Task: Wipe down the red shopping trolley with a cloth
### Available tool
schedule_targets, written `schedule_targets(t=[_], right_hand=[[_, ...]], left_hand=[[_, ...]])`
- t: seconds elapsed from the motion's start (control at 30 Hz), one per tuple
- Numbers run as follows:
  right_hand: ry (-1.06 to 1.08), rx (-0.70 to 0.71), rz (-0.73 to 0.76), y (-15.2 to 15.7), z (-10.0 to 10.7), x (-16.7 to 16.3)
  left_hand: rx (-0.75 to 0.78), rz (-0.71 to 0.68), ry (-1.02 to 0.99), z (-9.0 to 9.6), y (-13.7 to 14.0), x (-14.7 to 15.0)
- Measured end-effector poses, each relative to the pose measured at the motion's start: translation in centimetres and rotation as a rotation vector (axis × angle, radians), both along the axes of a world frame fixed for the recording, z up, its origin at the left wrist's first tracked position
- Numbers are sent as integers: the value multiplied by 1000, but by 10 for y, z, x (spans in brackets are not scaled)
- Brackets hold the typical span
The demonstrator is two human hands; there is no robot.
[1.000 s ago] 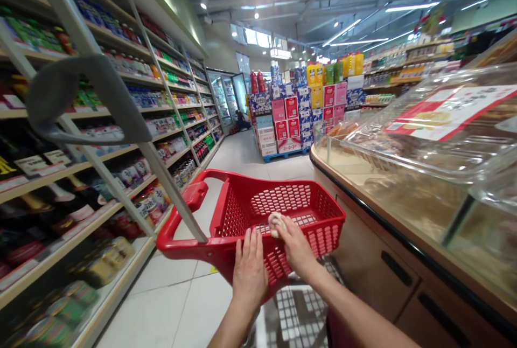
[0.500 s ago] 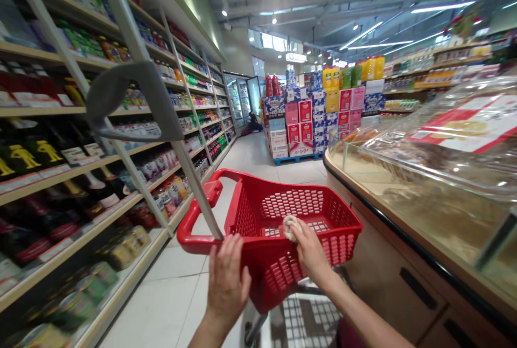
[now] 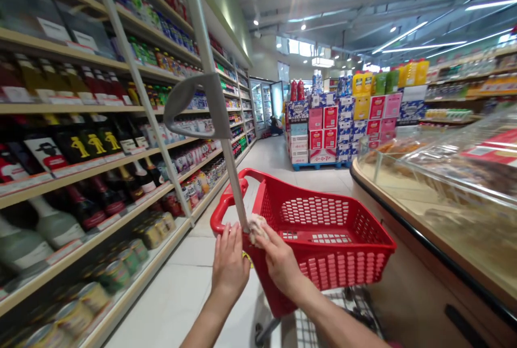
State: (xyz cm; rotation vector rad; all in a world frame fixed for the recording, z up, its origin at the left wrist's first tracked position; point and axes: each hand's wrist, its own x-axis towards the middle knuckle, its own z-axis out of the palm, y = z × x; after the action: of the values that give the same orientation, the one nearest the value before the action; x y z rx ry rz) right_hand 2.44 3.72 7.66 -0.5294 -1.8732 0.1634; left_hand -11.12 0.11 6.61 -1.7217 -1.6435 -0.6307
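A red plastic shopping cart (image 3: 339, 213) stands in front of me, with a perforated basket and a looped red handle at its left end. My right hand (image 3: 280, 259) is closed around a crumpled whitish cloth (image 3: 256, 227), which presses on the basket's near rim beside the base of a grey pole (image 3: 232, 175). My left hand (image 3: 231, 262) rests on the red rim just left of the pole, fingers stretched out and holding nothing. Part way up the pole sits a grey looped grip (image 3: 197, 108).
Shelves of bottles and cans (image 3: 100, 148) line the left side. A glass-edged counter with clear plastic packages (image 3: 452, 165) stands close on the right. Ahead, stacked cartons (image 3: 323, 127) rest on a blue pallet (image 3: 319, 165). A crouching person (image 3: 276, 126) is farther down the aisle.
My right hand has moved the cloth left along the near rim, from the basket's middle to the pole. My left hand stays on the rim. The view has turned left.
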Motion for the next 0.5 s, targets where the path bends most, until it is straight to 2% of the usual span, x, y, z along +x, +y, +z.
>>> schedule_targets(t=[0.07, 0.13, 0.2, 0.23, 0.27, 0.3, 0.33, 0.43, 0.5], right_hand=[[82, 50, 6, 5, 40, 5], [112, 202, 36, 11, 95, -3], [52, 352, 48, 20, 145, -18], [0, 394, 43, 25, 160, -25], [-62, 433, 50, 30, 166, -31], [-134, 460, 59, 34, 163, -33], [-211, 484, 76, 36, 151, -33], [-405, 565, 154, 38, 92, -22], [-456, 564, 168, 36, 66, -12]], left_hand=[[-9, 1, -21, 1, -1, 0], [-19, 11, -47, 2, -2, 1], [-42, 16, -67, 4, -2, 2], [-56, 15, -73, 6, -3, 2], [-74, 10, -76, 8, -4, 2], [-85, 2, -77, 9, -5, 2], [-93, -5, -78, 11, -6, 2], [-108, -23, -96, 15, -8, 1], [-126, -29, -103, 15, -8, 1]])
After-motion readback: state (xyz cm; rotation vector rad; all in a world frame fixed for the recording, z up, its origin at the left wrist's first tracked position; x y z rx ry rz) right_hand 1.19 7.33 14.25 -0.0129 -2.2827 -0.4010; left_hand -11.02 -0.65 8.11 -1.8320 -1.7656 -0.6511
